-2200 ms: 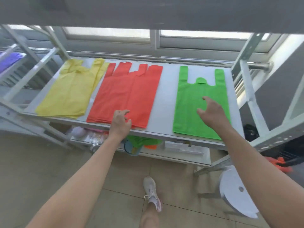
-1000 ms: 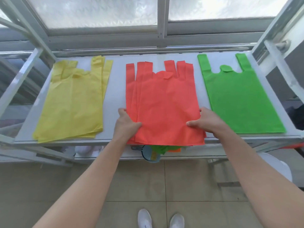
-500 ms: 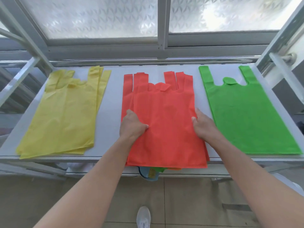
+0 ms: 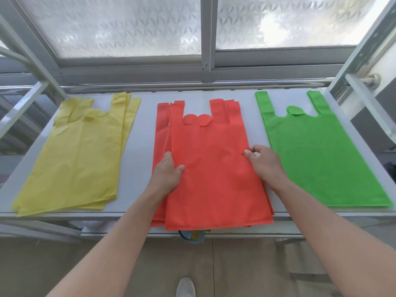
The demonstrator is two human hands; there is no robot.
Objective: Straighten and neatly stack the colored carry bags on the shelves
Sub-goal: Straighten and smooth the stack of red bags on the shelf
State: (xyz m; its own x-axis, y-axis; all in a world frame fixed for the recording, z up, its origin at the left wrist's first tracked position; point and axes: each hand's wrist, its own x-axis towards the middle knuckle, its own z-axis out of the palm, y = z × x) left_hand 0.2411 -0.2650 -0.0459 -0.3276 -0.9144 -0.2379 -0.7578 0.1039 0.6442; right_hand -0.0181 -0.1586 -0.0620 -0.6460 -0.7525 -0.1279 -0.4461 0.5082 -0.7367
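Slightly further than before, the red bags (image 4: 214, 179) overhang the shelf (image 4: 143, 146) front, between yellow bags (image 4: 81, 159) and green bags (image 4: 317, 159). Your left hand (image 4: 166, 177) and right hand (image 4: 265, 165) each pinch a side edge. Likely limp, light fabric: hold both edges.

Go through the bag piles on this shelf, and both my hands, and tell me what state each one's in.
red bags, fanned, handles misaligned, bottom edge overhanging the shelf front
yellow bags, flat, layers skewed
green bags, flat, edges aligned
left hand, gripping the red bags' left edge
right hand, pinching their right edge
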